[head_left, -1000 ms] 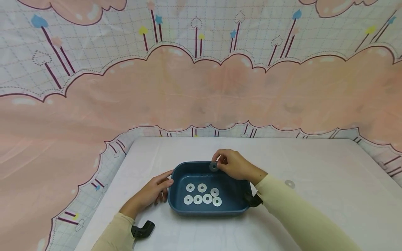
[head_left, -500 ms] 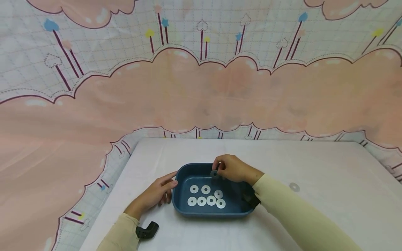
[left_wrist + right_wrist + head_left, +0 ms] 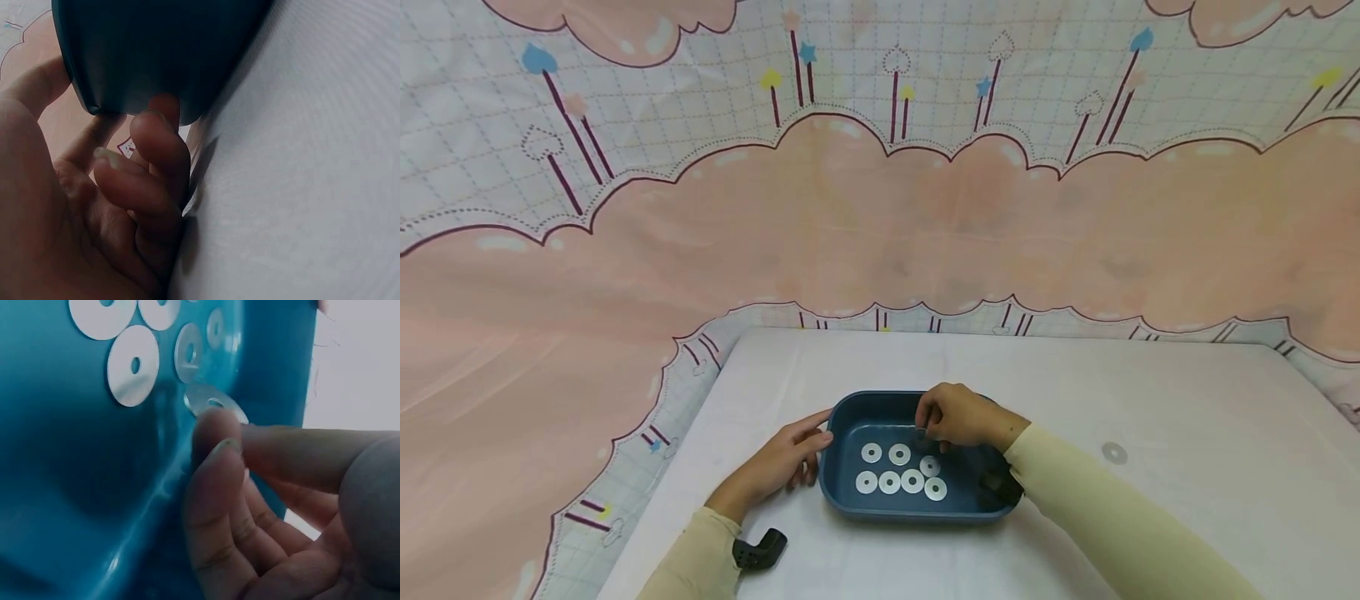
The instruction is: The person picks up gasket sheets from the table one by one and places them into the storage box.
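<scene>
A dark blue tray (image 3: 850,500) sits on the white table and holds several flat metal washers (image 3: 900,468). My right hand (image 3: 925,431) reaches down into the tray near its far wall and pinches one washer (image 3: 215,403) between thumb and fingertip, just above the tray floor. The other washers (image 3: 132,374) lie flat beside it. My left hand (image 3: 818,446) rests against the tray's left outer wall (image 3: 162,50), its fingers (image 3: 156,147) curled against the wall and touching the table.
One more washer (image 3: 1114,452) lies alone on the white table (image 3: 1187,417) to the right of the tray. A pink and white patterned cloth (image 3: 880,217) hangs behind and drapes round the table's edges. Black wrist mounts (image 3: 760,550) show at both sleeves.
My right hand has come down from the tray's far rim into the tray, carrying the washer lower. The left hand has stayed at the tray's side.
</scene>
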Motion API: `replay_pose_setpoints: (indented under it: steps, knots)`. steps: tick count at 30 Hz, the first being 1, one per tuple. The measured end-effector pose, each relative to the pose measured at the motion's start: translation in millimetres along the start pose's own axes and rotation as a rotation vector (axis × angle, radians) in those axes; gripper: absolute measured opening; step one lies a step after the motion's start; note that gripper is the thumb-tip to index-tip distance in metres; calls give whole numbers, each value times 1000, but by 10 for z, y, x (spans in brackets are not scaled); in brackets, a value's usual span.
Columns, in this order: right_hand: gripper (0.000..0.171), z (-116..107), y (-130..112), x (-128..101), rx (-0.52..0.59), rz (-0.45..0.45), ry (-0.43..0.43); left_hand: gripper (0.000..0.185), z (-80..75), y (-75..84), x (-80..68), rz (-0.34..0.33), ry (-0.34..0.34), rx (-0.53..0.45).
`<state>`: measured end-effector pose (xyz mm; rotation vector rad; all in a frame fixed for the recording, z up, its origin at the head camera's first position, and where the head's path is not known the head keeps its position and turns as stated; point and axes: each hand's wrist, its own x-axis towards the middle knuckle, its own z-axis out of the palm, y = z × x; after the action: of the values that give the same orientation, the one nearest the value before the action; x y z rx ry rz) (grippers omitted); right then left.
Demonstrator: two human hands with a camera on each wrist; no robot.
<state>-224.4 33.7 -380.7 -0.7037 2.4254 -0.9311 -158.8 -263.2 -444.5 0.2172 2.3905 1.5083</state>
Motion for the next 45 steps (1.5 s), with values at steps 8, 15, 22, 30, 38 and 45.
replay_pose_setpoints:
  steps: [8,15,22,30,38,45]
  knots:
    - [14,63,-1,20,-16,16,-41,55,5,7,12,7,-5,7]
    - [13,74,18,53,-19,21,-34,55,3,15,13,-4,6,3]
    - [12,86,50,67,-15,32,-26,55,17,28,17,-14,14,1]
    - [9,66,42,80,-46,41,-31,54,16,21,18,-25,17,7]
    - [8,-71,-48,-37,-91,9,6,55,5,33,23,-39,21,13]
    - [14,-214,-86,-263,-57,-78,38,56,-1,27,28,-47,19,8]
